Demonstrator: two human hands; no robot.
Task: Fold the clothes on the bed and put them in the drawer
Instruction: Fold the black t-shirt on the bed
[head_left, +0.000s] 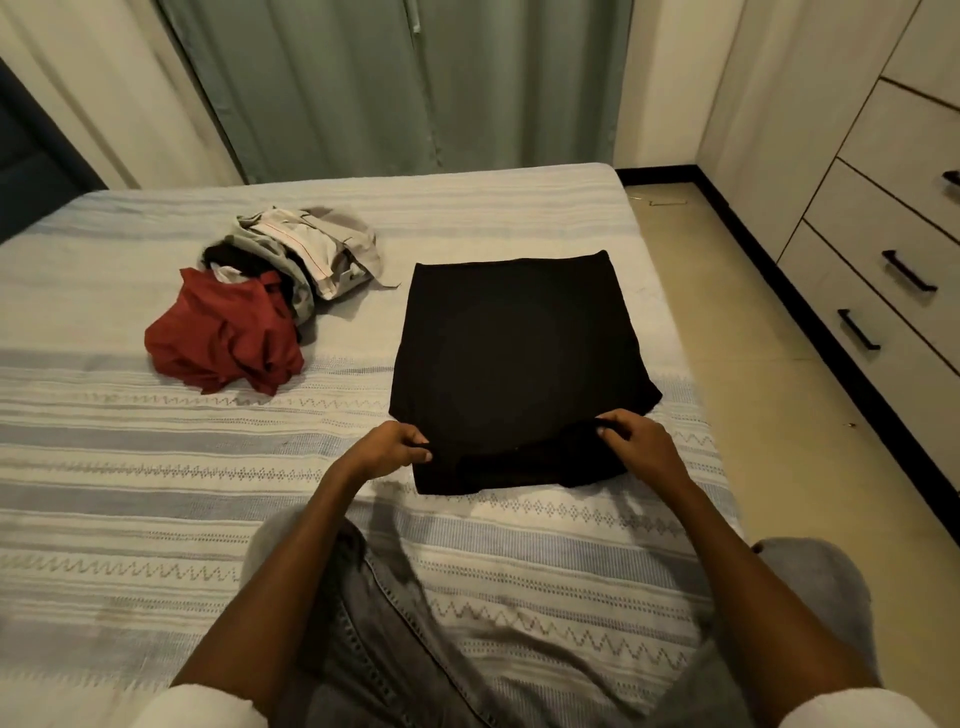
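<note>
A black garment (514, 353) lies flat on the striped bed cover (156, 493), folded into a rough rectangle. My left hand (395, 447) pinches its near left corner. My right hand (636, 447) grips the near right edge, where the cloth is bunched up. To the left lies a heap of unfolded clothes: a crumpled red piece (223, 338) in front and grey and white pieces (306, 249) behind it. A chest of drawers (883, 249) with black handles stands along the right wall, all its drawers closed.
A strip of tiled floor (779, 364) runs between the bed and the drawers. Green curtains (395, 83) hang behind the bed. My knees in grey jeans (395, 623) rest on the near part of the bed.
</note>
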